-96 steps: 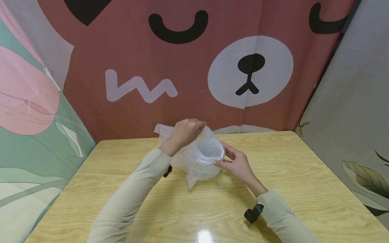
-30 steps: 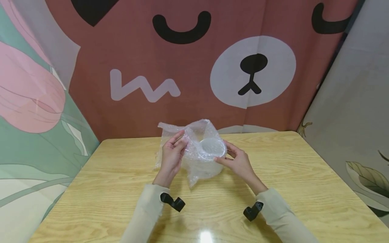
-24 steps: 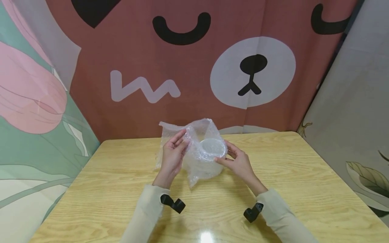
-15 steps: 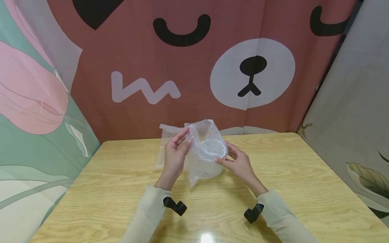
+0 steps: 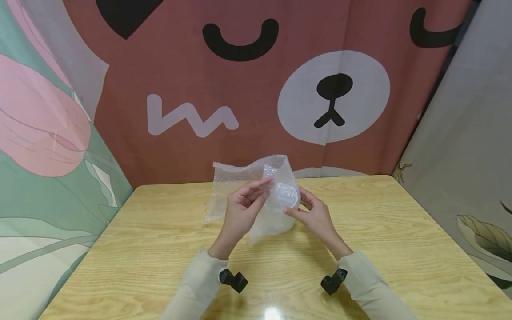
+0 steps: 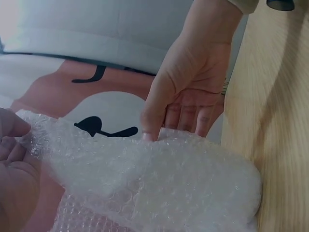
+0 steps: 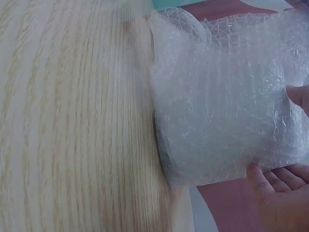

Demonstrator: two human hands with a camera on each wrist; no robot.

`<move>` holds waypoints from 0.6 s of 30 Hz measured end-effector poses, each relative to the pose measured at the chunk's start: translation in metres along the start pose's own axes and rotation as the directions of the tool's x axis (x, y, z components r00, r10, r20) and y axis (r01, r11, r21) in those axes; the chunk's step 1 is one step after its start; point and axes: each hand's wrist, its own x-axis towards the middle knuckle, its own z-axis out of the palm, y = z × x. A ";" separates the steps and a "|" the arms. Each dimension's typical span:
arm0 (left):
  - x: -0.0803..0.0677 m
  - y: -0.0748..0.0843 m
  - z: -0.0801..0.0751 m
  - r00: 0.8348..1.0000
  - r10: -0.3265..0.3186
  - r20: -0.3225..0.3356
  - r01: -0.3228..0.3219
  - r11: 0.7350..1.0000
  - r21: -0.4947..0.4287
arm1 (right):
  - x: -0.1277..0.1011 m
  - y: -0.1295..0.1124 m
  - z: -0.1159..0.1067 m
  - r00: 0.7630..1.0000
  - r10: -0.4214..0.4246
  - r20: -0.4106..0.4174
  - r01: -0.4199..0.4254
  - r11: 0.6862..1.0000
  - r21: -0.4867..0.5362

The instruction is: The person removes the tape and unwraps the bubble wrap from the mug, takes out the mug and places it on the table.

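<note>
Both grips work the bubble wrap (image 5: 256, 191): left hand (image 5: 242, 211) pinches its loose upper edge, right hand (image 5: 314, 215) grasps the wrapped round bundle (image 5: 285, 195). It sits mid-surface (image 5: 380, 231), toward the far edge; bare wood lies open on either side.

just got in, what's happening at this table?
A person is working a sheet of bubble wrap around a round object on the wooden table. The left hand pinches a flap of the wrap near the object's top, and the right hand steadies the bundle from the other side. What the object is cannot be told through the wrap.
</note>
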 end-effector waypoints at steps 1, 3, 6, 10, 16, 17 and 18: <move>-0.001 0.001 0.000 1.000 0.011 0.022 -0.011 1.000 0.005 | 0.000 0.000 0.000 1.000 0.000 0.000 0.000 1.000 0.002; -0.005 0.002 0.000 0.997 0.032 0.065 -0.032 0.999 0.001 | 0.001 0.001 0.000 1.000 0.001 0.000 -0.001 1.000 0.011; -0.008 0.004 0.000 0.989 0.064 0.132 -0.063 0.998 -0.018 | 0.001 0.002 0.000 1.000 -0.004 0.002 0.004 1.000 0.013; -0.008 0.004 -0.005 0.982 0.066 0.178 -0.051 0.995 -0.087 | 0.001 0.002 -0.001 1.000 -0.013 0.005 0.013 1.000 0.007; -0.002 -0.005 -0.019 0.993 -0.104 0.054 0.113 0.971 -0.211 | 0.000 0.001 -0.001 1.000 -0.018 0.011 0.018 1.000 -0.001; 0.001 -0.010 -0.022 0.992 -0.126 0.022 0.128 0.970 -0.205 | 0.000 0.001 -0.001 1.000 -0.019 0.010 0.019 1.000 -0.004; 0.003 -0.015 -0.025 0.989 -0.147 -0.010 0.143 0.971 -0.190 | 0.000 0.000 -0.001 1.000 -0.019 0.010 0.019 1.000 -0.005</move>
